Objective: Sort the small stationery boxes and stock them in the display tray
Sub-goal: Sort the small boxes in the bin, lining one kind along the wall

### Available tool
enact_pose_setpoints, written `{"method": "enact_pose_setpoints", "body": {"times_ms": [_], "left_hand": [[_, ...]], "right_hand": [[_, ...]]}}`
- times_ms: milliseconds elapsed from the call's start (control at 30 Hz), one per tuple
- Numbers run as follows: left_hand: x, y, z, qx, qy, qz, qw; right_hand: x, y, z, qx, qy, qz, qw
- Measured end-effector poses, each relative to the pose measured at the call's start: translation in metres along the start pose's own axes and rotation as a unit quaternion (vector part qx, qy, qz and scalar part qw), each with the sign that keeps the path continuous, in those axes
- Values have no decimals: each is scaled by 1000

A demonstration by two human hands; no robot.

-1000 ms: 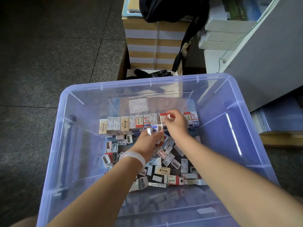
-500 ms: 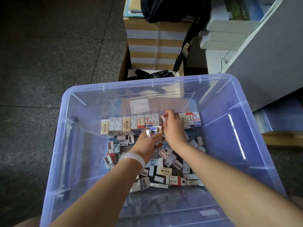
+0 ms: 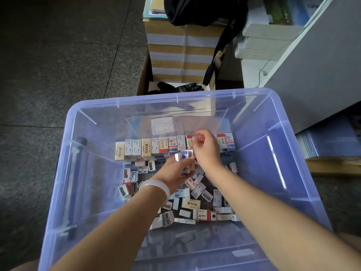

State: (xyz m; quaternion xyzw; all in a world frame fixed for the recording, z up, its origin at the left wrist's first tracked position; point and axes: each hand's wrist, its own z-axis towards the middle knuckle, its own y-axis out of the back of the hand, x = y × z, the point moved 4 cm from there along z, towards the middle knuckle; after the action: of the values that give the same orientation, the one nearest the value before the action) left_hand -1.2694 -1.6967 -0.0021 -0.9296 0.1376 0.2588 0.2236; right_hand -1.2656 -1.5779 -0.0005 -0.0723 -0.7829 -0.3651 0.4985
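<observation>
A clear blue-tinted plastic bin [image 3: 82,122] holds the stationery. Along its far side stands a row of upright eraser boxes [image 3: 154,146]. Loose small boxes and sharpeners [image 3: 197,202] lie scattered on the bin floor. My left hand [image 3: 177,169], with a white band on its wrist, grips a few small boxes [image 3: 183,155] just below the row. My right hand [image 3: 206,149] pinches a red and white box [image 3: 198,138] at the row, in the gap right of its middle. Part of the row is hidden behind my right hand.
Beyond the bin stands a stack of banded paper reams [image 3: 183,49] with a black bag [image 3: 203,10] on top. A black glove [image 3: 179,88] lies at the stack's foot. A grey cabinet [image 3: 320,75] rises at the right. Dark tiled floor [image 3: 58,55] spreads to the left.
My right hand shifted slightly left along the row, then back a little right, with the red and white box in its fingers. My left hand has stayed below the row with its boxes.
</observation>
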Motion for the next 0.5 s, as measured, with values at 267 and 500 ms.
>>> {"method": "enact_pose_setpoints", "body": {"times_ms": [267,500], "left_hand": [[-1,1,-3,-5,-1,-20,1000],[-2,0,-4,-3,3,-13,1000]], "right_hand": [[-10,24,4,-23,55,-116,991],[-7,34,-9,72,140,-393,906]]}}
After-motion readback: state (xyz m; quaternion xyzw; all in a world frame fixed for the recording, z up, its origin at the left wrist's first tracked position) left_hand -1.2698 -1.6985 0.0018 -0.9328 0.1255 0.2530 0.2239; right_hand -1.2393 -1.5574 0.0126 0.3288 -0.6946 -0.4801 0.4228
